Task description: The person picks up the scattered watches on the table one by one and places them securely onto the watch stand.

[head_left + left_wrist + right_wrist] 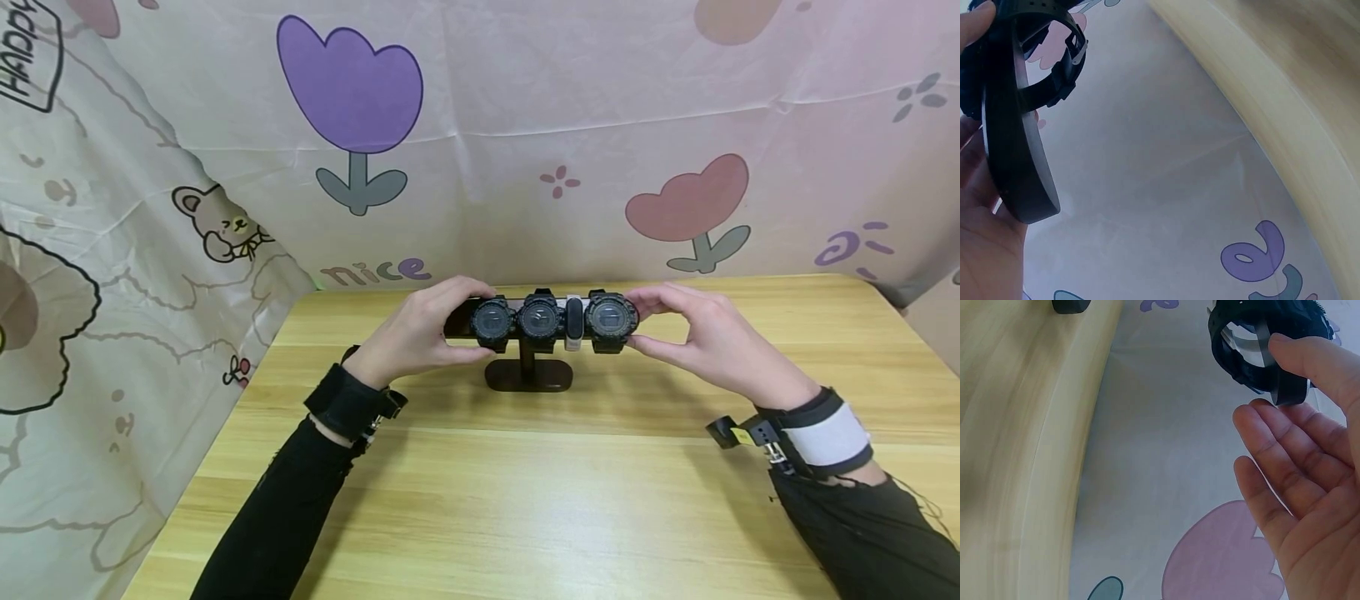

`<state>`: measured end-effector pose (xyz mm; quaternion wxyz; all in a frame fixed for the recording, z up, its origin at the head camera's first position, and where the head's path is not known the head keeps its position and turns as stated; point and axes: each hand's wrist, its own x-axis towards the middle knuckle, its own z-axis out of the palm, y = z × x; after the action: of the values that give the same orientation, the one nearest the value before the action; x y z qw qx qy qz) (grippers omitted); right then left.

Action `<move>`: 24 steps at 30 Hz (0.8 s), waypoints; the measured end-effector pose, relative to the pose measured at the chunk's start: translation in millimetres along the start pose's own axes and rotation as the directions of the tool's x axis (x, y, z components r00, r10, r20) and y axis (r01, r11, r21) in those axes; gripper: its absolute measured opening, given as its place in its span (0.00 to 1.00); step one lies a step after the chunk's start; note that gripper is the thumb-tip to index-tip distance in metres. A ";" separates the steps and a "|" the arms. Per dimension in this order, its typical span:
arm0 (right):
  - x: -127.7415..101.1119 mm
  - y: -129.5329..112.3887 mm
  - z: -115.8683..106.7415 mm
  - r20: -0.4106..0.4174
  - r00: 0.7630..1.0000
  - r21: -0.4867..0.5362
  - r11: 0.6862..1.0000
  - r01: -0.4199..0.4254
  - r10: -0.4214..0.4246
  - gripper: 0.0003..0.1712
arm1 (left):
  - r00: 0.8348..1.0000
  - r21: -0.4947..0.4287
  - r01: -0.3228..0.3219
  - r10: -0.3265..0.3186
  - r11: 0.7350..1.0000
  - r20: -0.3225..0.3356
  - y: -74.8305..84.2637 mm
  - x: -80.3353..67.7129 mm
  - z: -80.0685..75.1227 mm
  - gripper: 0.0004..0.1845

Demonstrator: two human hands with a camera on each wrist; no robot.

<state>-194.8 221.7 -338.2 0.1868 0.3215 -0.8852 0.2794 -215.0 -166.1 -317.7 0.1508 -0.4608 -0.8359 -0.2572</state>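
A dark watch stand with a horizontal bar stands toward the back of the table. Three chunky black digital watches are strapped round the bar: the left watch, the middle watch and the right watch. A slim black band with a pale strap sits between the last two. My left hand grips the left watch, thumb below and fingers above; the bar's end sticks out past it. With thumb and fingers, my right hand holds the bar's right end, close beside the right watch.
The wooden table has its back edge just behind the stand. A printed cloth hangs along the back and left. Each wrist wears a black strap with a small camera, such as the right camera.
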 end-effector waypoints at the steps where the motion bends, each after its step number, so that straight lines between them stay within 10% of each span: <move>1: 0.0 0.0 -0.1 0.000 1.000 0.000 1.000 0.000 0.000 0.34 | 1.000 0.003 0.000 0.000 1.000 -0.001 0.3 -0.2 0.0 0.36; 24: -0.1 -2.5 -2.0 0.015 0.999 0.002 0.999 -0.040 0.040 0.32 | 0.999 0.034 0.022 -0.021 0.999 -0.026 3.8 -8.6 -0.5 0.41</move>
<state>-192.7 221.4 -335.7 0.1744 0.3058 -0.8926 0.2816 -207.2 -170.6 -320.4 0.1666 -0.4459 -0.8431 -0.2501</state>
